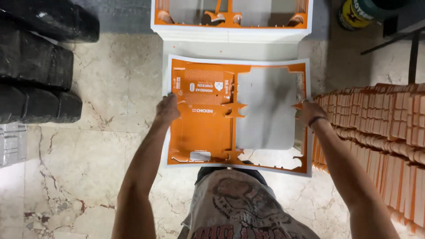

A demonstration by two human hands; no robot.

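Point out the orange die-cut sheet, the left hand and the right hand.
orange die-cut sheet (201, 132): head view, printed left panel.
left hand (167, 109): head view, back of hand.
right hand (311, 112): head view, back of hand.

The die-cut sheet (201, 128) looked like thin printed cardboard, orange with a faint sheen and a plain white border, its punched-out windows showing pale matt grey beneath. The stack (230, 33) beyond it was the same white-edged card. The floor (88, 155) was polished marble, cream with brown veins, smooth and reflective. The folded cartons (380, 128) were matt orange card. The dark bundles (35, 66) looked wrapped in glossy, wrinkled black plastic.
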